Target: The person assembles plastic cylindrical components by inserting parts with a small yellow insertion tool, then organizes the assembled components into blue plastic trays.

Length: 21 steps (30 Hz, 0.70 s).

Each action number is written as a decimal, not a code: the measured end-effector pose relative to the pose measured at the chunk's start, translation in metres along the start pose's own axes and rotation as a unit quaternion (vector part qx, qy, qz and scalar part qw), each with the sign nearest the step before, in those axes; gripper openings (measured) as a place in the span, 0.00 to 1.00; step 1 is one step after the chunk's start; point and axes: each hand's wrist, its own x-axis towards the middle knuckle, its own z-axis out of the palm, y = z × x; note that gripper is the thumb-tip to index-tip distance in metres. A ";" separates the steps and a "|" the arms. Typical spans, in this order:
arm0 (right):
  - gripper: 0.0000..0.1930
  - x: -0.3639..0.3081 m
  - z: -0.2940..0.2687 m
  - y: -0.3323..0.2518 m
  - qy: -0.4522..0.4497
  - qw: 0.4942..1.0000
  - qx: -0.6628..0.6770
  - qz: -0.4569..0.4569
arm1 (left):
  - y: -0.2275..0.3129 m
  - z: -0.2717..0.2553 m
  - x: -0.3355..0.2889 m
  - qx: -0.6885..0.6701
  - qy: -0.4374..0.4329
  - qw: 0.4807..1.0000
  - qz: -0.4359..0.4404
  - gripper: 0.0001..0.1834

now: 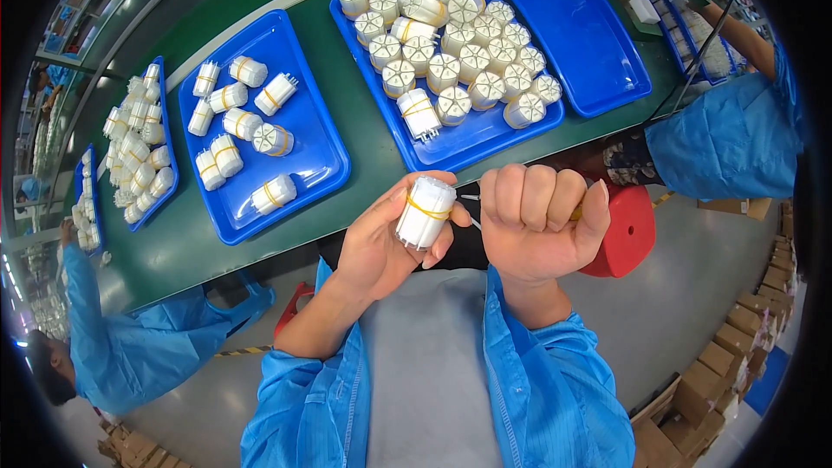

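A: so what's on the left?
B: left hand (381, 243) wrapped around a white bundle (425, 211) with a yellow band, held up just off the green table (364, 134) edge.
A: and right?
B: right hand (537, 221) fisted tight on a thin tool (471, 199), tip at the bundle.

The bundle (425, 212) of white plastic parts wears a yellow rubber band. The trays (260, 130) are bright blue, the desk (364, 134) dark green, the stool (624, 230) red, the person's sleeves (555, 390) light blue.
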 end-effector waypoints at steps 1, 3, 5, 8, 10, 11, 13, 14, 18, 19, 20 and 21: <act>0.26 0.000 0.000 0.000 0.001 1.000 0.000 0.000 | -0.001 0.000 0.000 0.000 0.000 1.000 0.000 0.28; 0.26 -0.001 0.000 0.000 0.000 1.000 0.001 -0.001 | -0.002 -0.001 0.000 -0.009 -0.009 1.000 0.020 0.30; 0.26 -0.001 0.000 0.000 0.001 1.000 0.002 -0.003 | -0.002 -0.005 -0.002 0.009 -0.020 1.000 0.019 0.31; 0.26 0.000 0.000 -0.001 0.001 1.000 0.003 -0.003 | -0.001 -0.005 -0.002 0.030 -0.036 0.999 0.019 0.32; 0.26 -0.001 0.000 -0.001 0.005 1.000 0.002 -0.005 | -0.001 -0.003 -0.003 0.032 -0.041 0.998 0.021 0.33; 0.26 -0.001 0.000 -0.002 0.004 1.000 0.002 -0.005 | -0.002 0.000 -0.004 0.082 -0.031 0.995 0.048 0.33; 0.26 -0.002 0.000 -0.003 0.011 1.000 -0.004 -0.008 | -0.003 0.001 -0.007 0.133 -0.021 0.988 0.074 0.34; 0.26 -0.002 0.000 -0.003 0.011 1.000 -0.004 -0.008 | -0.003 0.000 -0.008 0.168 -0.027 0.981 0.091 0.34; 0.26 -0.003 0.000 -0.004 0.007 1.000 -0.012 -0.010 | -0.003 0.001 -0.010 0.200 -0.035 0.973 0.108 0.35; 0.26 -0.003 0.001 -0.005 0.006 1.000 -0.014 -0.011 | -0.003 0.002 -0.009 0.199 -0.036 0.973 0.108 0.35; 0.26 -0.003 0.000 -0.004 0.006 1.000 -0.014 -0.010 | -0.003 0.001 -0.010 0.186 -0.033 0.976 0.106 0.35; 0.26 -0.004 -0.001 -0.003 0.006 1.000 -0.012 -0.011 | -0.003 0.001 -0.010 0.173 -0.030 0.979 0.105 0.35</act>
